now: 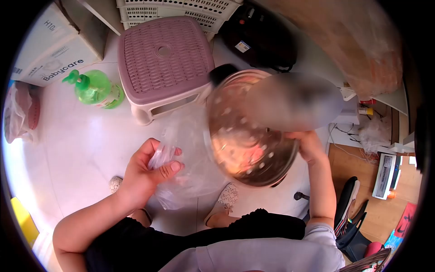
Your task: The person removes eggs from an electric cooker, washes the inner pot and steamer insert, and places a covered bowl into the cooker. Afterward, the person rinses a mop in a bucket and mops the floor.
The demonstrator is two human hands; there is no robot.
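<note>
My left hand [149,170] is closed round the gathered edge of a clear plastic bag [197,156], which spreads out to the right. A round, shiny metal pot [247,149] with small light spots or holes inside hangs tilted beside the bag, its black handle [222,74] at the upper left. My right hand [308,146] grips the pot at its right side, with the fingers partly hidden. A grey blur covers the pot's upper right part, so what lies there cannot be made out.
A purple-topped stool [165,59] stands ahead, with a green pump bottle [99,89] and a cardboard box [59,50] to its left. Behind are a white crate [176,13] and a black bag [258,36]. Cables [349,147] lie at the right.
</note>
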